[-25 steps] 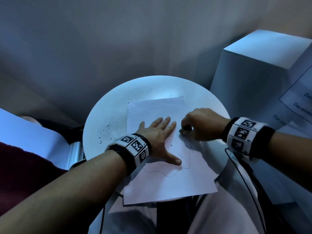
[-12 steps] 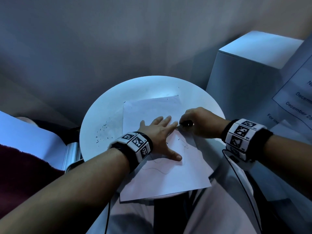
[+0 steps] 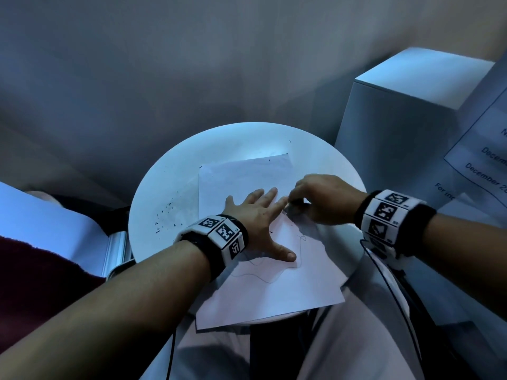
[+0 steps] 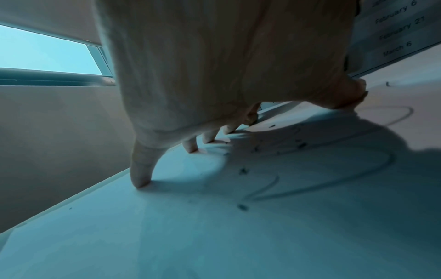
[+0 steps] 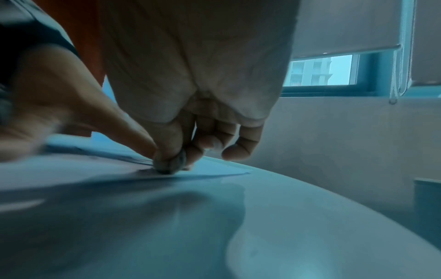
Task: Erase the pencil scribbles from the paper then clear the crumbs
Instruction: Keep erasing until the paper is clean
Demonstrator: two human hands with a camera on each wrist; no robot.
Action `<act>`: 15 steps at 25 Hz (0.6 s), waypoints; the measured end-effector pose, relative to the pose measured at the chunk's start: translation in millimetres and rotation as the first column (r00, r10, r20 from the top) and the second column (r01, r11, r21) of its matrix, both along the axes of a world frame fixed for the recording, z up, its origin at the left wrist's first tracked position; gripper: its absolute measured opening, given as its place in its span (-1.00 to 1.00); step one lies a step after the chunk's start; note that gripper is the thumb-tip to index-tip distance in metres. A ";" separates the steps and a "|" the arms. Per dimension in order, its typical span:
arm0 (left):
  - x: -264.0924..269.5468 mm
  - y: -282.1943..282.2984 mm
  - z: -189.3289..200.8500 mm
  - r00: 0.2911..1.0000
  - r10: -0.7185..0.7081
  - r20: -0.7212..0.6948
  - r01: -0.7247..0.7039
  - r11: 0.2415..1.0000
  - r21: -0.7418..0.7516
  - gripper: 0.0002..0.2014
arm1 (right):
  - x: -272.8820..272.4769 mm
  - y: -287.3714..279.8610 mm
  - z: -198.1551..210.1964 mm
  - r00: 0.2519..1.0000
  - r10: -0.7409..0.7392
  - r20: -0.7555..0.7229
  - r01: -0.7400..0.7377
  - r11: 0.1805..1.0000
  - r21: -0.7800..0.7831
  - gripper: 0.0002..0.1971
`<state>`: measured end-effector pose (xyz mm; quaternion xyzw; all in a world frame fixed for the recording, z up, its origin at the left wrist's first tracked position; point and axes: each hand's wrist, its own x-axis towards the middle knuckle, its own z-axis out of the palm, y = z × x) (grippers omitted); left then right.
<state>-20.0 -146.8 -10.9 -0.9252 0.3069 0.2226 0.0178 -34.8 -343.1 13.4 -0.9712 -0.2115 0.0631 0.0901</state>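
Observation:
A white sheet of paper (image 3: 247, 176) lies on a round white table (image 3: 175, 171), its near edge hanging over the rim. My left hand (image 3: 258, 218) presses flat on the paper with fingers spread (image 4: 140, 177). Beside the left index fingertip, my right hand (image 3: 315, 198) pinches a small dark eraser (image 5: 171, 164) down onto the paper's right edge. A thin pencil line (image 3: 263, 278) loops across the sheet in front of the left thumb, also showing as pencil curves (image 4: 334, 179) in the left wrist view. Dark eraser crumbs (image 3: 167, 215) dot the table left of the paper.
A tall white box (image 3: 411, 111) stands right of the table, with a printed sheet (image 3: 482, 160) leaning against it. A dark cable (image 3: 389, 283) hangs from my right wrist. A dark red cushion (image 3: 35, 275) lies at lower left. A window (image 5: 322, 69) is behind.
My right hand with the eraser has shifted back and forth over the paper's right edge near the left fingertips. The left hand stays pressed on the sheet. The head view has drifted slightly.

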 end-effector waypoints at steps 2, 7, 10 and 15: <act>-1.0 -0.6 -1.6 1.000 -0.008 -0.006 0.008 1.000 0.010 0.27 | -24.9 -0.8 -3.3 0.994 0.082 -0.073 -0.084 0.996 -0.022 -0.75; -2.5 -2.5 -1.6 1.000 -0.007 -0.012 0.007 1.000 0.010 0.27 | 3.8 -5.5 5.1 0.996 -0.033 -0.086 0.030 0.999 -0.032 -0.84; -2.1 -2.5 -1.6 1.000 0.000 -0.015 0.000 1.000 0.010 0.28 | 6.2 -3.5 -1.2 1.000 -0.021 0.016 0.022 0.998 -0.054 -0.78; -3.4 -2.5 -0.8 1.000 -0.001 -0.015 0.002 1.000 0.025 0.27 | -34.1 -5.1 0.0 0.991 0.108 -0.081 -0.119 0.983 -0.139 -0.70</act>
